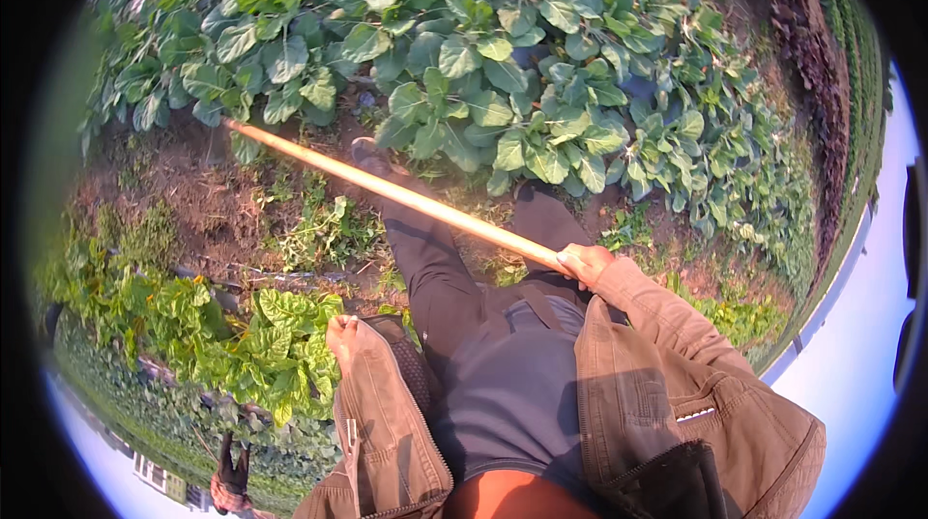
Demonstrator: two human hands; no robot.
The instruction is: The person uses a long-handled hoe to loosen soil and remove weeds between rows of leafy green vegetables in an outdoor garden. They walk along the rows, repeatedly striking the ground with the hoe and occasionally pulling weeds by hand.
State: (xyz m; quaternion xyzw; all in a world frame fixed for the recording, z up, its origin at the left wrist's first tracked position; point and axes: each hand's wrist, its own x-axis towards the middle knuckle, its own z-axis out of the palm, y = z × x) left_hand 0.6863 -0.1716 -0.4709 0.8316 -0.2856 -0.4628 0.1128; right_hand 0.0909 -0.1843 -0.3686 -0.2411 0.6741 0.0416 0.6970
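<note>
In my right hand is one end of a long, pale wooden tool handle, with the fingers wrapped round it. The handle slants up and left across my legs. Its far end reaches the soil at the edge of the broad green leaves, and any tool head there is hidden. At my left side, my left hand is closed at the lower edge of my open brown jacket, apart from the handle. The fingers seem to pinch the jacket's hem.
My legs stand on a strip of brown soil with small weeds. Lighter green leafy plants grow in a row behind on the left. A reddish dark row runs at the far right. Another person stands at the lower left.
</note>
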